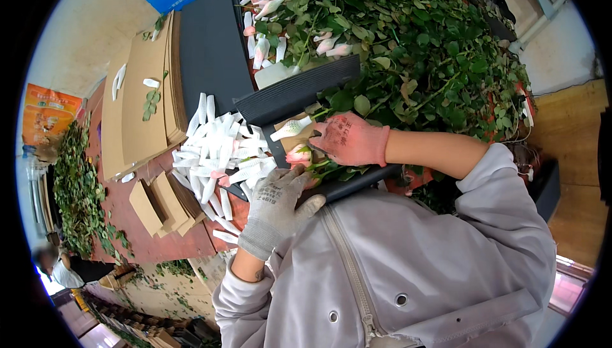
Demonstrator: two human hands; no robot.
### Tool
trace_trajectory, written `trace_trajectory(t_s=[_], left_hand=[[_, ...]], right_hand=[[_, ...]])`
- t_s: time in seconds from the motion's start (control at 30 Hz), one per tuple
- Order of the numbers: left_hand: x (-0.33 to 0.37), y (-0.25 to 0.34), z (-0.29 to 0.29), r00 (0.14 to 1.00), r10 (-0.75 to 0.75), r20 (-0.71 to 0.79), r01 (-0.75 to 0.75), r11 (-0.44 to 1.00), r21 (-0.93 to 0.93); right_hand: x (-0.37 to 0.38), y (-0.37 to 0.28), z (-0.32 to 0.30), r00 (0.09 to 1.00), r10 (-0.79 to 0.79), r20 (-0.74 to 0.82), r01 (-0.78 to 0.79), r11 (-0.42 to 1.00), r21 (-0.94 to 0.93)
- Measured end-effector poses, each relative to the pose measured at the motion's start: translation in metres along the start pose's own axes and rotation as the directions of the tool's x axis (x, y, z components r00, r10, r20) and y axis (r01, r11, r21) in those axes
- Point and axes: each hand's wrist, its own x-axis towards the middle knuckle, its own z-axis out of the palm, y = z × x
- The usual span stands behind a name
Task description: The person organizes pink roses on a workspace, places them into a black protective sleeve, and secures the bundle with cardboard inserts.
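My left hand (275, 204), in a grey work glove, lies at the near edge of a black tray with its fingertips beside a pink rose (298, 155); its thumb is spread away from the fingers. My right hand (352, 139), in a pink-stained glove, is just right of that rose with its fingers curled; what they hold, if anything, is hidden. A rose in a white net sleeve (291, 129) lies just beyond, on brown cardboard (279, 146). Left of my left hand is a heap of white net sleeves (220, 144).
Leafy rose stems (408, 35) are piled at the far right, with sleeved roses (271, 8) along their left side. A black corrugated sheet (296, 89) stands behind my hands. Large cardboard sheets (143, 93) and small cardboard pieces (167, 202) lie left on the red table (118, 214).
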Motion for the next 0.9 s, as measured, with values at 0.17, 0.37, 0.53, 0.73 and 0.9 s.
trace_trajectory(t_s=[0.17,0.37,0.53,0.73,0.9], left_hand=[[-0.005,0.001,0.002,1.000,-0.002,0.027,0.005,0.992,-0.123],[0.001,0.003,-0.011,0.990,-0.101,0.096,0.120,0.971,-0.208],[0.020,0.007,-0.005,0.999,0.006,-0.033,-0.007,0.999,-0.033],[0.013,0.002,0.010,0.999,-0.003,-0.042,0.002,1.000,-0.027],[0.013,0.004,0.010,1.000,0.004,-0.027,-0.005,1.000,-0.028]], right_hand=[[0.006,0.000,-0.006,0.999,0.052,0.011,-0.051,0.999,-0.012],[0.003,-0.005,-0.006,1.000,0.023,0.014,-0.022,0.999,-0.048],[0.006,-0.006,-0.023,0.966,0.071,0.250,-0.089,0.994,0.062],[0.021,0.010,-0.026,0.964,0.193,0.185,-0.211,0.974,0.082],[0.000,0.014,0.016,0.993,0.045,-0.107,-0.064,0.981,-0.183]])
